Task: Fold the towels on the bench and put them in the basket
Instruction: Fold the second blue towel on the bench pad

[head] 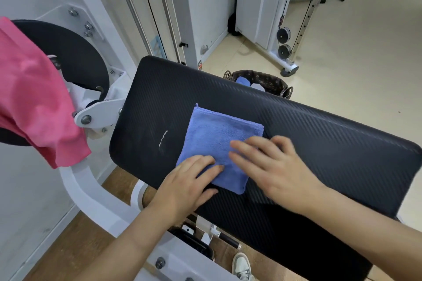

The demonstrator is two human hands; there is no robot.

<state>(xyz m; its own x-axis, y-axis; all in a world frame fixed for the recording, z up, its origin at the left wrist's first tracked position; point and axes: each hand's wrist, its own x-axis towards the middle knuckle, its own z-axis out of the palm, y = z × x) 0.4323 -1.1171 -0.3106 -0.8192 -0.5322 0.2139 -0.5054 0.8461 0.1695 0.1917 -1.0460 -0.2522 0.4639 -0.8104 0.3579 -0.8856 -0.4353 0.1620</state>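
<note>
- Left hand (187,182): grip flat, fingers straight, pressing the folded blue towel (212,134).
- Right hand (274,166): grip likewise flat on the towel's right edge.
- Basket (271,82): beyond the black counter (331,143).

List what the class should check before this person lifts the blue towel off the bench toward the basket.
1. Blue towel folded flat: ok.
2. Left hand and right hand on it: ok, both press flat.
3. Hands gripping it for the lift: not ok.
4. Room in the basket: cannot tell, the bench hides most of it.
5. Every cloth folded: not ok, a pink cloth hangs unfolded at left.
</note>
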